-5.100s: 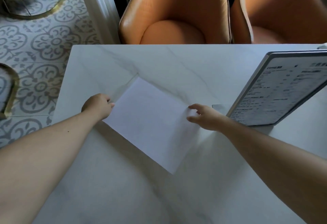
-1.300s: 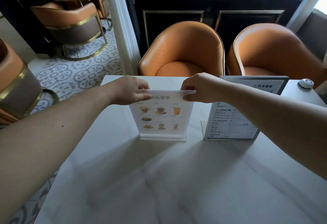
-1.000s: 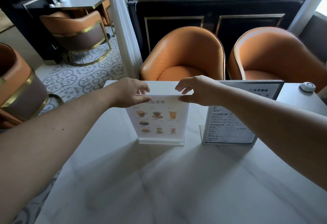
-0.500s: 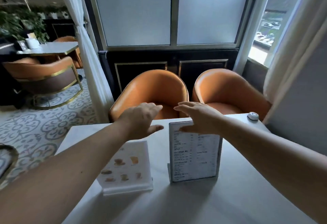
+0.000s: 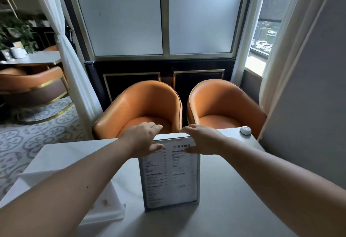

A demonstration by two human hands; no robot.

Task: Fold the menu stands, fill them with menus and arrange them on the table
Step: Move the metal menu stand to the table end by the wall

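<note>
Since half a second ago, the left hand [image 5: 144, 139] has been brought across from above the picture menu stand [image 5: 110, 205] to the framed menu stand [image 5: 169, 175], so that both hands are now being placed at its top edge. The left fingers [image 5: 156, 127] are being held loosely spread, reaching over the stand's top left corner, with the thumb lying against its front face; whether the corner is actually being gripped cannot be told. The right fingers [image 5: 184, 129] are likewise being held open and slightly curled over the top right corner, the thumb being pressed toward the printed front; a firm hold cannot be confirmed. The framed menu stand is being kept upright at the middle of the white table [image 5: 234, 208], its text side facing the camera. The picture menu stand is standing at its 8 o'clock, largely hidden behind the left forearm. A small white round button [image 5: 245, 130] is lying at 2 o'clock, near the table's far corner. Two orange chairs [image 5: 146, 104] are standing at 12 o'clock beyond the table, below a frosted window [image 5: 162, 14].
</note>
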